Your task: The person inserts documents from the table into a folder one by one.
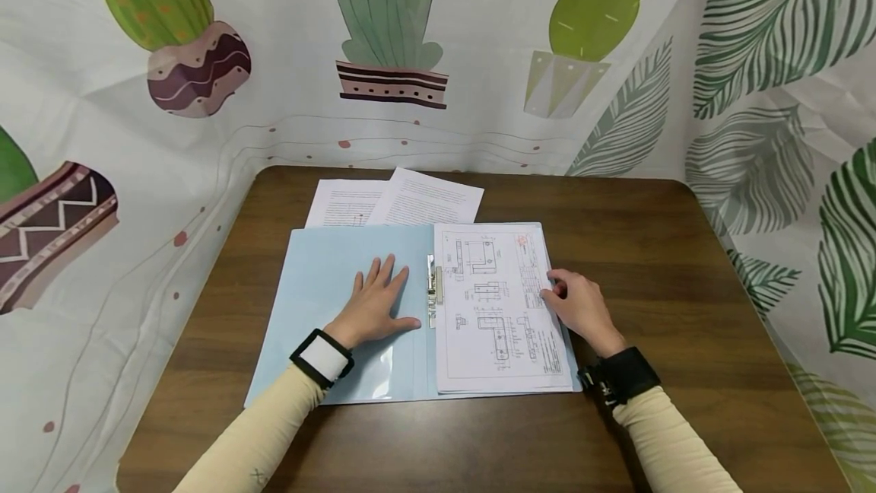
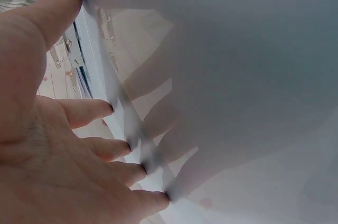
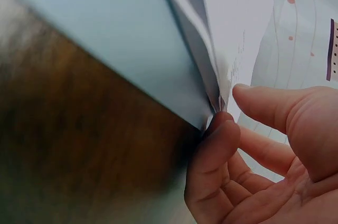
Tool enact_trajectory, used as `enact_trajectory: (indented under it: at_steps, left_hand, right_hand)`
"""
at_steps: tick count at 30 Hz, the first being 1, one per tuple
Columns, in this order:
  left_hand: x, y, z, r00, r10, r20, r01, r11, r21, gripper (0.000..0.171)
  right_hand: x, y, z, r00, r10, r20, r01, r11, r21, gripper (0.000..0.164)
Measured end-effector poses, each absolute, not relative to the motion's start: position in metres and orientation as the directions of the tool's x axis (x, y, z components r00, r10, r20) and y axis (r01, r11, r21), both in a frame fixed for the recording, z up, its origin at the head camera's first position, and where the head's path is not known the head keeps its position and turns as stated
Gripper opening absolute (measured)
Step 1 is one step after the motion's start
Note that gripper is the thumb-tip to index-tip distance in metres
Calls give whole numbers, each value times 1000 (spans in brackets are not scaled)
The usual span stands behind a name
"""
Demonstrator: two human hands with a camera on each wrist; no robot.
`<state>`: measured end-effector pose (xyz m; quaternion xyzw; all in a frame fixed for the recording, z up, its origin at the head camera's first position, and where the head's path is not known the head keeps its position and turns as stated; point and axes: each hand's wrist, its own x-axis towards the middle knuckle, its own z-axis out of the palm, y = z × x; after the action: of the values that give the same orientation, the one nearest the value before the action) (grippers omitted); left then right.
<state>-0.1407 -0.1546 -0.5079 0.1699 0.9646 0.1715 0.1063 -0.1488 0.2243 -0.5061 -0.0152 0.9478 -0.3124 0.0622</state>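
White fabric printed with cacti and leaves fills the upper part and both sides of the frame, around a brown wooden tabletop. Two sleeved forearms reach up from the lower edge, the left slanting in from lower left and the right from lower right, each with one black wristband. One light blue folder lies open at the centre of the frame, with one metal clip near its fold. On its right half lies one stack of sheets, a technical drawing uppermost; how many sheets it contains cannot be told. Two loose printed pages show above the folder's top edge, the right one overlapping the left. Of the two hands, the left hand rests palm down on the left cover, fingers spread wide and thumb stretched toward the clip. Right of centre, the right hand is nearly closed, its bent fingers and thumb narrowly set about the stack's right edge, holding it.
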Motion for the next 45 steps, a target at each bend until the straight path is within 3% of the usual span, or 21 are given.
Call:
enact_trajectory:
  at_steps: [17,31,39,45]
  left_hand:
    - [-144,-152,-506,-916,370,-156,298,887,353,103]
    - [-143,-152,-501,-913,378,-154,303,881,364,101]
    - [-159,-160,-483,-932,361,-12,330,864,381,83]
    - [-181,-169,-449,-937,336,92,344,848,403,67]
  right_hand:
    - [-147,221,-508,-992,-54,-112,15,842,-539,49]
    - [-144,223,-505,-990,-51,-133,36,813,-581,51]
    - [-146,227,-502,-987,-71,-146,38,771,-636,55]
    - [-146,229,-502,-986,-75,-147,39,762,-646,54]
